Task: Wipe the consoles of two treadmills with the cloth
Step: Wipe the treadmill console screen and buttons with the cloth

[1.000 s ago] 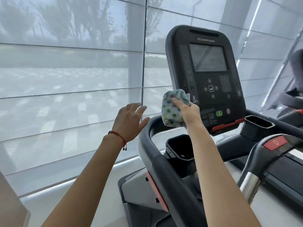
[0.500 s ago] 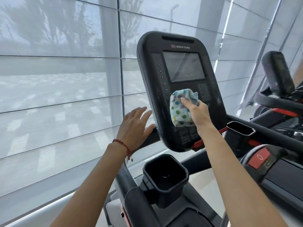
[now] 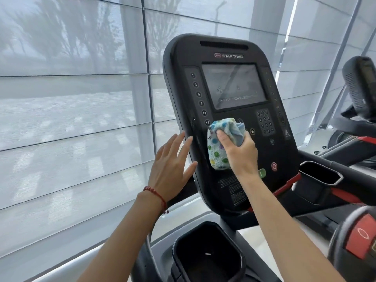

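Observation:
A black treadmill console (image 3: 230,55) with a dark screen (image 3: 234,86) and button panels stands upright in front of me. My right hand (image 3: 240,153) grips a bunched light-blue cloth with coloured dots (image 3: 218,147) and presses it against the console's lower left panel, below the screen. My left hand (image 3: 173,169) is open, fingers spread, at the console's left edge; whether it touches is unclear. A second treadmill's console (image 3: 361,86) shows at the far right, seen from the side.
Black cup holders sit below the console (image 3: 207,255) and to its right (image 3: 319,174). A handlebar end with a red stop button (image 3: 360,237) is at lower right. Large shaded windows (image 3: 71,98) fill the left and back.
The view moved closer and the console now sits more central. My right hand carried the cloth from the console's left edge onto its lower left panel. My left hand came up beside the console's edge.

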The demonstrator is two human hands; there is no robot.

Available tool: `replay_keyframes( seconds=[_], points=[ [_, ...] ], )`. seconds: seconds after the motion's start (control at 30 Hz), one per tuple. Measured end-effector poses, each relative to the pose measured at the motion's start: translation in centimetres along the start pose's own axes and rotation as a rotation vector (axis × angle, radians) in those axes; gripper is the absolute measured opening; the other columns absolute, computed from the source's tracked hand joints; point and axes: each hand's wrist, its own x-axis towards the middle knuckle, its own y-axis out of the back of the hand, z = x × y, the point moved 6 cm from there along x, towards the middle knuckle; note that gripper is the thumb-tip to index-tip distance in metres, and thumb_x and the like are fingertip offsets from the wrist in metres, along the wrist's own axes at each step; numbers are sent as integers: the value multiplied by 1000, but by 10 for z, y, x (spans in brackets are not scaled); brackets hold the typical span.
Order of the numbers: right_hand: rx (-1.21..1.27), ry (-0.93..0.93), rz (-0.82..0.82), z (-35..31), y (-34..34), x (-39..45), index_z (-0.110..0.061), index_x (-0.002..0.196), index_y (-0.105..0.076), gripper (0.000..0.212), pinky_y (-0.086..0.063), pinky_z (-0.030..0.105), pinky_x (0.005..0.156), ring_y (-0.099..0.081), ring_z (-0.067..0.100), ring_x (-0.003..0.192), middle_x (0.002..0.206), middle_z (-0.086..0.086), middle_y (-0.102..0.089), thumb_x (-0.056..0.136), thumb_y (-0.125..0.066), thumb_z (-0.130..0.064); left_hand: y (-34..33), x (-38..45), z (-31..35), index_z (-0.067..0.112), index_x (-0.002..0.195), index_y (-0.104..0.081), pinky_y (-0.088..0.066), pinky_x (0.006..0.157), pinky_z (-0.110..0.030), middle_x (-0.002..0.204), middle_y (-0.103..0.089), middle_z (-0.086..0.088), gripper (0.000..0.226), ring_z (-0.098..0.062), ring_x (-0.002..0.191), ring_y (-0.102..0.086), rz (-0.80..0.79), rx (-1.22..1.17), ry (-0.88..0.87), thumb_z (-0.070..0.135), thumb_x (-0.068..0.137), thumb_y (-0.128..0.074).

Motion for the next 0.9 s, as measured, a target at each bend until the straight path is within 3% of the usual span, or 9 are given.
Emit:
replay_keyframes(
  seconds=[0.07, 0.2, 0.3, 0.5, 0.63, 0.77, 0.9],
  points=[
    [-15, 7, 28, -1, 0, 4, -17, 94, -59, 29, -48, 7, 59, -60, 1, 75, 80, -13, -61, 77, -71, -38, -2, 6, -4, 4, 134, -45, -41, 99, -47, 139, -43, -17, 57, -34, 127, -41, 32, -2, -13, 40, 90, -39],
    [47, -40, 70, -2, 6, 33, -15, 91, -63, 30, -57, 33, 76, -67, 13, 83, 85, -4, -67, 76, -72, -39, 0, 23, -7, 3, 134, -45, -39, 102, -47, 141, -41, -18, 57, -33, 130, -37, 113, 12, -72, 40, 91, -40],
    [70, -61, 90, -4, 9, 61, -14, 95, -64, 35, -57, 41, 80, -68, 17, 85, 91, 1, -70, 75, -72, -42, 5, 42, -8, 2, 131, -48, -37, 104, -47, 140, -41, -19, 55, -32, 131, -34, 172, 34, -132, 39, 91, -41],
    [28, 16, 86, -29, 0, 108, -16, 93, -62, 26, -55, 32, 76, -66, 16, 83, 84, -4, -66, 81, -67, -39, 15, 82, -12, 3, 129, -52, -32, 105, -50, 141, -42, -16, 52, -29, 134, -31, 231, 89, -209, 38, 91, -42],
    [-16, 97, 129, -53, -12, 136, -11, 100, -61, 34, -52, 30, 74, -64, 15, 85, 85, -5, -63, 83, -63, -41, 17, 101, -15, 3, 130, -52, -25, 110, -47, 142, -42, -15, 53, -28, 136, -29, 244, 126, -233, 38, 92, -40],
    [-166, 135, 157, -59, -26, 139, -12, 105, -55, 47, -37, 25, 72, -53, 14, 82, 87, -5, -56, 81, -60, -52, 14, 106, -16, 1, 129, -52, -26, 110, -49, 142, -41, -15, 51, -29, 137, -27, 258, 131, -258, 36, 92, -42],
    [-185, 182, 159, -60, -33, 131, -14, 104, -55, 54, -38, 24, 73, -54, 12, 81, 87, -6, -59, 75, -64, -58, 13, 105, -15, 1, 130, -51, -28, 108, -51, 143, -40, -16, 50, -30, 137, -26, 272, 135, -262, 33, 93, -40]
  ],
)
